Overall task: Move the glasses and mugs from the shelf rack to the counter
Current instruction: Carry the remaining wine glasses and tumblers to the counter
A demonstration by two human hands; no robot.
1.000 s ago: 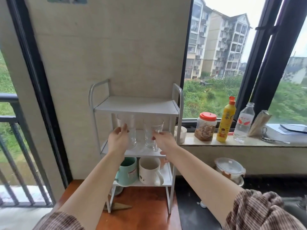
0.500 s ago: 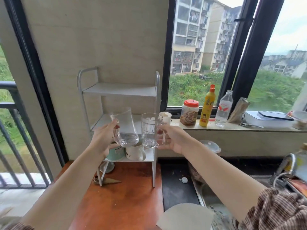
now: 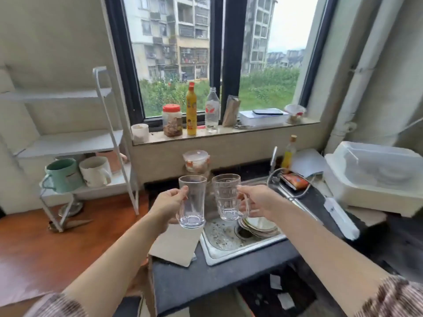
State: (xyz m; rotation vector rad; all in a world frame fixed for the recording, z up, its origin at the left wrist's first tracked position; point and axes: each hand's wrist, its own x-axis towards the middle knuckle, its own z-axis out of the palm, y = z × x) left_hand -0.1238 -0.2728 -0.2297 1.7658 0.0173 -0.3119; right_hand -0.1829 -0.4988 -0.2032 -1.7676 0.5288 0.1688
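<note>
Kitchen corner with a dark counter [image 3: 183, 284] running under a wide window, and a steel sink [image 3: 231, 245] set into it with stacked plates [image 3: 261, 225] inside. Both of a person's bare forearms reach forward from the bottom of the view. Left hand [image 3: 168, 202] is wrapped around a plain clear glass [image 3: 191, 202], held upright in the air above the counter's near left part, just beside the sink. Right hand [image 3: 258, 202] grips the handle of a clear glass mug [image 3: 227, 197], also upright, held above the sink basin. Glass and mug are close together, side by side, not touching any surface. At the left stands a white shelf rack [image 3: 109, 143] on a reddish wooden top; its lowest shelf holds a teal mug [image 3: 63, 175] and a white mug [image 3: 93, 171] next to each other, while the two shelves above look bare. On the windowsill sit a red-lidded jar [image 3: 172, 120], a yellow bottle [image 3: 191, 110] and a clear bottle [image 3: 212, 113]
</note>
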